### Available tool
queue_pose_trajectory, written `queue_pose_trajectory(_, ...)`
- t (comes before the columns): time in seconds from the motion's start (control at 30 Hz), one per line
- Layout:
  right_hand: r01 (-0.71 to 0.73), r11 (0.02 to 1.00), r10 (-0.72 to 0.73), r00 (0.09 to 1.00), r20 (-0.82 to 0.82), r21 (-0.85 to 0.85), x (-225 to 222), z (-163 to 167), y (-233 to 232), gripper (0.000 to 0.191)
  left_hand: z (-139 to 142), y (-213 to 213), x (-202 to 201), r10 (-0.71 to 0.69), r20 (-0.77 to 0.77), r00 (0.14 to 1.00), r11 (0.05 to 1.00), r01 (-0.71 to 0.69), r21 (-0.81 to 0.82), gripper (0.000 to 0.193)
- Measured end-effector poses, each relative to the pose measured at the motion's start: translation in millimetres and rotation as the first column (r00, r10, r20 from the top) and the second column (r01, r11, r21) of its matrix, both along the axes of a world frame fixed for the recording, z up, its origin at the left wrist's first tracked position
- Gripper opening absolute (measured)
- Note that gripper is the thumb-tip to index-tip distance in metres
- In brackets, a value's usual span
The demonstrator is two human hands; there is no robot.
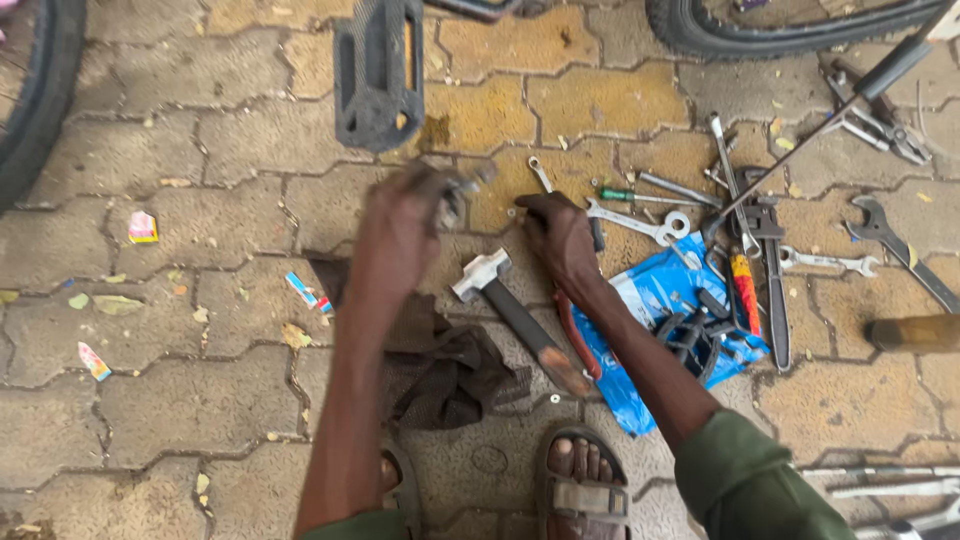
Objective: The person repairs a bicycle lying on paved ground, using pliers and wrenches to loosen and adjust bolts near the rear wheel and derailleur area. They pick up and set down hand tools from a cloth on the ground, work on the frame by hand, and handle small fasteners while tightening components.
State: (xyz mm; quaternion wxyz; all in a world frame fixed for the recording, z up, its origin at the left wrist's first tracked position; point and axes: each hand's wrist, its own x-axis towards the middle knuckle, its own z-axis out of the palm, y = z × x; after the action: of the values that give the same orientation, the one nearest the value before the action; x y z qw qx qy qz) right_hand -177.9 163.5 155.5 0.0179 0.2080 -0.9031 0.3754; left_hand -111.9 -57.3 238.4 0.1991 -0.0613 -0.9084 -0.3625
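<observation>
Rough paving [200, 150]; dull metal hammer [480, 275]; glossy blue plastic bag [650, 290]; rag [450, 370], seemingly cloth.

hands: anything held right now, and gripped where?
Left hand grips a small blurred metal part, hold point unclear. Right hand reaches among the spanners; grip cannot be told.

Soft, even daylight falls on the paving [200, 400], with no hard shadows and no single clear source. Only faint shade sits under the hammer [515, 310] and the dark cloth [450, 370]. The left hand [400, 235] is smeared by motion blur, and the small metal part [455, 195] at its fingers is too blurred to make out. The right hand [560, 240] is sharper. The wrenches [640, 222] show a dull sheen without glare. Edges bend slightly, and the tyre [40, 100] curves at the left border.
</observation>
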Motion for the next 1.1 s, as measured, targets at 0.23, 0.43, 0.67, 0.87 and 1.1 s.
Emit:
queue_pose_trajectory(0.23,-0.017,0.984,0.013,1.0,0.02,0.178,-27.9,-34.7,-5.7,0.025,7.3,38.4,-3.9,-0.015,-0.045,0.999,0.999,0.017,0.036,0.052)
queue_pose_trajectory(0.43,0.556,0.365,0.318,0.679,0.661,-0.747,2.2,-24.1,70.9,0.008,24.2,106.7,-28.5,0.061,0.151,0.987,0.973,-0.092,0.21,0.025)
queue_pose_trajectory(0.67,0.57,0.408,0.338,0.632,0.697,-0.714,65.6,50.4,193.5,0.009,53.9,253.9,-20.4,0.04,0.44,0.897,0.918,-0.207,0.338,0.031)
queue_pose_trajectory(0.87,0.6,0.197,0.257,0.732,0.632,-0.775,71.0,137.8,280.0,0.013,117.1,353.1,-17.8,0.141,0.441,0.886,0.857,-0.332,0.394,0.025)
queue_pose_trajectory(1.1,0.281,0.934,-0.161,0.882,0.442,-0.22,50.9,178.1,323.5,0.026,114.7,410.6,-26.9,0.0,0.438,0.899,0.73,-0.299,0.615,0.027)
